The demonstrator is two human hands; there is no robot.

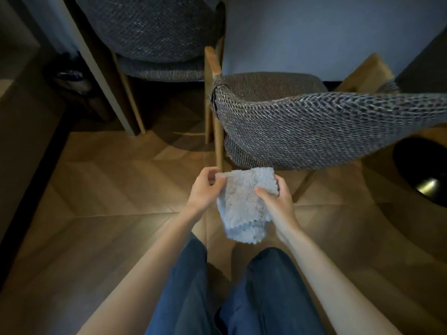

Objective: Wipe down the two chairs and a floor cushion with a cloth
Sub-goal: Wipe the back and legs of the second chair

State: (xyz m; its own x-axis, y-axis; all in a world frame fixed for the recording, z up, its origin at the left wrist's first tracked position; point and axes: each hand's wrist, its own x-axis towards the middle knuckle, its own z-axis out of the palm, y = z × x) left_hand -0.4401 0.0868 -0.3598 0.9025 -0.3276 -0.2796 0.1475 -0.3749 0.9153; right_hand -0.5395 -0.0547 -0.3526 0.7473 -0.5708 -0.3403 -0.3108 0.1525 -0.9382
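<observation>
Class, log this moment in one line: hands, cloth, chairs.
cloth: held in air by both hands | left hand: pinches top corner | right hand: grips right edge | near chair, far chair: not touched

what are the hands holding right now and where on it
Both hold the light blue cloth: the left hand pinches its top left corner, the right hand grips its upper right edge.

Wood floor [96, 194], herringbone planks, warm light mid-frame, shadow twd the edges. Blue-grey wall [314, 32] at back R. Pale table leg [96, 68] slants from top L down to the floor. Beside it, in shadow, a dark bin [72, 81] w/ a bag in it, blurred. Dark panel [24, 141] along L edge. Round black obj [416, 165] far R on floor, bright glint in it; can't tell what it is. Blue jeans [266, 298] at bottom.
</observation>
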